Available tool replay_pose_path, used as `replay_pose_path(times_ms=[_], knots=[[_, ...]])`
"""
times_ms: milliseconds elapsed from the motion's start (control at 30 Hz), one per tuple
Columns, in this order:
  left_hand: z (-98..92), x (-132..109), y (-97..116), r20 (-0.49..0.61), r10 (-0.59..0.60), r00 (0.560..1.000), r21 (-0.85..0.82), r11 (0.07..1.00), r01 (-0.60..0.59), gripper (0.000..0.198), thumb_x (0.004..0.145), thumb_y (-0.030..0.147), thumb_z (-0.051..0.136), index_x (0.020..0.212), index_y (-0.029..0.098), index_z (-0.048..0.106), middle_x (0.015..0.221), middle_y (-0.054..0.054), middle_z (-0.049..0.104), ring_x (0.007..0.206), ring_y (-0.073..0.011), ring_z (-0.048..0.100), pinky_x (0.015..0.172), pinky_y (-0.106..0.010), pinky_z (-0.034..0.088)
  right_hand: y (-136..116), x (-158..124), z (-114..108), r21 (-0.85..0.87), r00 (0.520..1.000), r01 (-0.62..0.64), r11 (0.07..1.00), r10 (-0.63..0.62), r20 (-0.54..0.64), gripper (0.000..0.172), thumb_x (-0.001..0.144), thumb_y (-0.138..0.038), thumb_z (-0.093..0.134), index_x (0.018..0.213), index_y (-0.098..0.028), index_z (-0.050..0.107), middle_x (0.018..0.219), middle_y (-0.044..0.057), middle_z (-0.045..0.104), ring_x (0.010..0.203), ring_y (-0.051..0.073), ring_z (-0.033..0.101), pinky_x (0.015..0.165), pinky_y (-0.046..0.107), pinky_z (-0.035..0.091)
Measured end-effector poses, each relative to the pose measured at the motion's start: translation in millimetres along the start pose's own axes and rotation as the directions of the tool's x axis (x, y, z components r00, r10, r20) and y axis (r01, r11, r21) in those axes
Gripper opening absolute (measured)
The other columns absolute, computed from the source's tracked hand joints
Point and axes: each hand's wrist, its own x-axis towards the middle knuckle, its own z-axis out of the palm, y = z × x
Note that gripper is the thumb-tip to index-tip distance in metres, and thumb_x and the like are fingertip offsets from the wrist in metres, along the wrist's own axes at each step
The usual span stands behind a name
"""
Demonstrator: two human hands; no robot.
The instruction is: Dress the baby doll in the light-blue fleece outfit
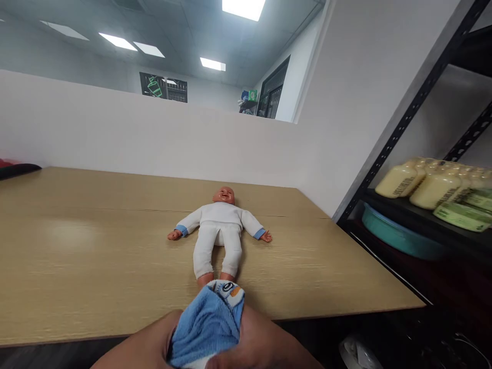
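Observation:
A blue, fuzzy cloth item (207,325) with white trim, an eye and an orange beak-like patch is bunched up at the table's near edge. My left hand (154,341) grips its left side, some of the fingers out of sight behind the fabric. On the other side my right hand (259,338) is closed on it, thumb lying over the lower part. Just beyond the cloth, a baby doll (221,230) lies on its back with arms spread, dressed in a white top and trousers with blue cuffs. The cloth's upper edge overlaps the doll's feet in view.
The wooden table (96,266) runs up to a white wall with a window (172,51). On the right stands a black shelf rack (411,205) with cream-coloured bottles (434,187), green packs (461,215) and a teal basin (400,236). A dark-edged red object (15,168) sits far left.

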Motion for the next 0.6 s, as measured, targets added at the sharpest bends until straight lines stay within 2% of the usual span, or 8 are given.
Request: replay_pose_path(times_ms=[33,100,200,300,400,533,600], knots=[[1.0,-1.0,-0.6,-0.051,-0.01,0.999,0.015,1.0,0.011,0.086,0.067,0.076,0.084,0.133,0.022,0.07,0.133,-0.012,0.076,0.123,-0.0393,0.067,0.111,-0.049,0.055,-2.1,1.3,2.5,0.024,1.0,0.004,1.0,-0.004,-0.001,0.095,0.063,-0.054,0.1,0.145,-0.027,0.061,0.147,0.009,0.065,0.137,0.03,0.062,0.115,0.041,0.052],[3.5,-1.4,-3.4,-0.168,-0.009,0.986,0.005,1.0,0.01,0.08,0.075,0.075,0.078,0.135,0.022,0.069,0.136,-0.011,0.075,0.127,-0.0389,0.066,0.115,-0.049,0.052,-5.7,3.5,6.9,0.093,1.0,0.008,0.996,-0.007,-0.018,0.095,0.066,-0.045,0.1,0.149,-0.027,0.057,0.149,0.009,0.065,0.14,0.029,0.061,0.119,0.042,0.049],[8.8,3.4,-9.4,-0.353,0.01,0.936,-0.007,1.0,-0.014,0.072,0.082,0.078,0.069,0.129,0.023,0.072,0.139,-0.011,0.074,0.127,-0.0384,0.065,0.118,-0.049,0.049,-7.4,8.1,11.5,0.091,0.994,0.054,0.994,-0.045,-0.097,0.067,0.087,-0.038,0.085,0.148,-0.026,0.06,0.149,0.01,0.066,0.14,0.027,0.062,0.123,0.043,0.045],[12.8,11.4,-13.8,-0.464,0.083,0.882,0.082,0.995,-0.05,0.065,0.089,0.074,0.063,0.124,0.021,0.073,0.135,-0.012,0.076,0.124,-0.039,0.067,0.116,-0.05,0.05,-3.9,15.5,13.5,-0.036,0.966,0.071,0.997,-0.078,-0.246,0.046,0.094,-0.031,0.075,0.139,-0.025,0.069,0.145,0.009,0.07,0.138,0.027,0.064,0.124,0.044,0.044],[9.9,17.2,-15.7,-0.507,0.176,0.844,0.189,0.978,-0.09,0.055,0.096,0.066,0.06,0.128,0.021,0.07,0.138,-0.013,0.075,0.13,-0.039,0.065,0.118,-0.05,0.049,-1.0,22.6,14.5,-0.193,0.93,0.011,0.981,-0.081,-0.359,0.037,0.093,-0.023,0.07,0.13,-0.024,0.075,0.134,0.008,0.076,0.13,0.028,0.069,0.119,0.043,0.049],[-1.6,19.6,-18.3,-0.488,0.235,0.841,0.25,0.96,-0.123,0.048,0.098,0.055,0.059,0.134,0.024,0.062,0.151,-0.012,0.067,0.145,-0.0359,0.055,0.124,-0.046,0.042,-1.8,28.3,15.9,-0.429,0.879,-0.086,0.899,-0.135,-0.458,0.041,0.086,-0.02,0.069,0.127,-0.022,0.074,0.133,0.009,0.075,0.129,0.029,0.068,0.116,0.042,0.051],[-5.2,20.3,-20.1,-0.497,0.226,0.837,0.306,0.949,-0.074,0.044,0.097,0.052,0.056,0.131,0.024,0.058,0.143,-0.014,0.071,0.138,-0.0353,0.062,0.116,-0.044,0.048,0.1,30.2,17.3,-0.493,0.86,-0.18,0.851,-0.108,-0.499,0.042,0.085,-0.023,0.069,0.126,-0.02,0.073,0.132,0.012,0.073,0.126,0.032,0.068,0.114,0.045,0.053]])
